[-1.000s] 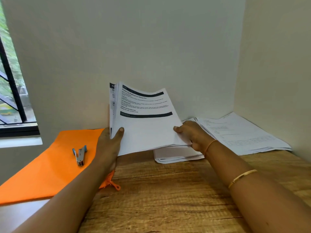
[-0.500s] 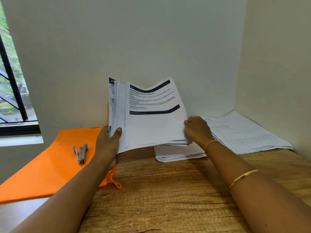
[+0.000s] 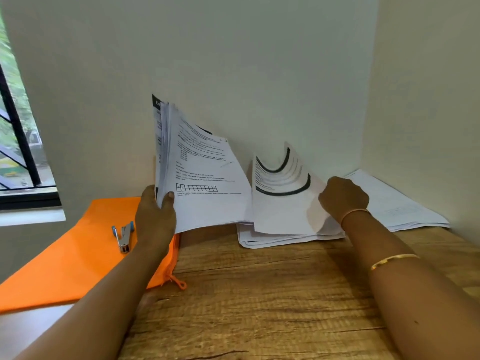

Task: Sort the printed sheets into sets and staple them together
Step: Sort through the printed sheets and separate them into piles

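Note:
My left hand grips the lower left edge of a thick stack of printed sheets, tilted up against the back wall. My right hand pinches a single sheet with black bars, curled and held to the right of the stack, over a flat pile of sheets on the wooden desk. A further pile of sheets lies in the right corner. A small stapler rests on the orange folder at the left.
Walls close the desk at the back and right. A window with a black frame is at the left. The orange folder's zip pull hangs onto the wood.
My right hand has pulled the top black-barred sheet off the held stack and moved it rightward over the middle pile. A page with a table now faces me on the stack.

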`<act>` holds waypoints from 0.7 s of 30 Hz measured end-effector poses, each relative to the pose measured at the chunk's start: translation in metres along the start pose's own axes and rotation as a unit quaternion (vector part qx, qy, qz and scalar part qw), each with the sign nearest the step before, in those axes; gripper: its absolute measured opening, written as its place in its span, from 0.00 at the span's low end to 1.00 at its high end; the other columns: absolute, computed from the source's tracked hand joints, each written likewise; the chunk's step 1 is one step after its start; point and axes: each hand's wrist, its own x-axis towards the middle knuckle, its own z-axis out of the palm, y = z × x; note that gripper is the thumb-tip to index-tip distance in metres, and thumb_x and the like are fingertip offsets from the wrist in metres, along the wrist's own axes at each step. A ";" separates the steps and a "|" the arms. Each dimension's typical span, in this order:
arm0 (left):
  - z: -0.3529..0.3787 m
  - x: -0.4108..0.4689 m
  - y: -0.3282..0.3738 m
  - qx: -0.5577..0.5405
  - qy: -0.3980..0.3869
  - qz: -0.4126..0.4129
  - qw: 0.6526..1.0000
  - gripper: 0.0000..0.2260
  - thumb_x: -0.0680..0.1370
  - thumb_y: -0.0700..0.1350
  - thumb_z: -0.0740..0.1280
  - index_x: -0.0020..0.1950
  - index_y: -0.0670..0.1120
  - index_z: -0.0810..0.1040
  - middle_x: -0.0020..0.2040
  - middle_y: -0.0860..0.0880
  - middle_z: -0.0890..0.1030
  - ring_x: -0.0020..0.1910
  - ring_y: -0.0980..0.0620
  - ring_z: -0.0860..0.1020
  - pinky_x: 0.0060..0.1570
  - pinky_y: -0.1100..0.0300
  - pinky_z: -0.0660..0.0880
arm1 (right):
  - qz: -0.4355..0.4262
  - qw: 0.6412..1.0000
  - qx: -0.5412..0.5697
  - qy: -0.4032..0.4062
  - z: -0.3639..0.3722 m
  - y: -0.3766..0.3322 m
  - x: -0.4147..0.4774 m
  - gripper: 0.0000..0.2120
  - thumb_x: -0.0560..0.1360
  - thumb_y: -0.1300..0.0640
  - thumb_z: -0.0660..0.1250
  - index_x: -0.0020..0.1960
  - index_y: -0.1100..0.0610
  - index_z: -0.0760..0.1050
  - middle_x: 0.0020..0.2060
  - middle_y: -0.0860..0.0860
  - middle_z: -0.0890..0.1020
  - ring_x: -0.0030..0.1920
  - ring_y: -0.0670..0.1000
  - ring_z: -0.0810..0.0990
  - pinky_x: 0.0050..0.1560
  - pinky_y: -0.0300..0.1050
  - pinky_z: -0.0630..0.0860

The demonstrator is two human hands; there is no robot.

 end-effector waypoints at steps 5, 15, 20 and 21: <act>-0.001 0.001 0.002 0.004 0.023 0.011 1.000 0.13 0.81 0.42 0.60 0.64 0.39 0.71 0.56 0.43 0.76 0.54 0.47 0.74 0.50 0.59 0.69 | -0.024 0.995 -0.082 -0.047 0.016 0.006 -0.001 0.11 0.78 0.60 0.57 0.52 0.59 0.77 0.51 0.56 0.80 0.51 0.57 0.79 0.45 0.44 0.71; -0.004 0.010 0.003 -0.192 0.017 -0.170 0.966 0.15 0.80 0.41 0.62 0.67 0.45 0.69 0.59 0.48 0.76 0.50 0.49 0.77 0.42 0.56 0.79 | -0.031 0.974 -0.166 -0.149 0.031 -0.004 -0.008 0.21 0.80 0.53 0.52 0.71 0.53 0.65 0.69 0.55 0.66 0.69 0.58 0.64 0.65 0.53 0.64; -0.005 0.014 0.006 -0.263 0.021 -0.233 0.936 0.16 0.80 0.41 0.62 0.68 0.46 0.69 0.56 0.49 0.76 0.42 0.55 0.77 0.31 0.61 0.78 | -0.053 0.966 -0.193 -0.162 0.034 -0.006 -0.008 0.21 0.80 0.52 0.51 0.73 0.53 0.64 0.70 0.55 0.64 0.70 0.59 0.62 0.66 0.54 0.63; -0.005 0.014 0.005 -0.263 0.020 -0.238 0.935 0.16 0.80 0.40 0.62 0.68 0.46 0.69 0.56 0.49 0.76 0.42 0.55 0.77 0.30 0.61 0.79 | -0.058 0.965 -0.195 -0.163 0.036 -0.006 -0.008 0.21 0.80 0.52 0.51 0.72 0.53 0.64 0.70 0.55 0.65 0.70 0.59 0.62 0.66 0.54 0.63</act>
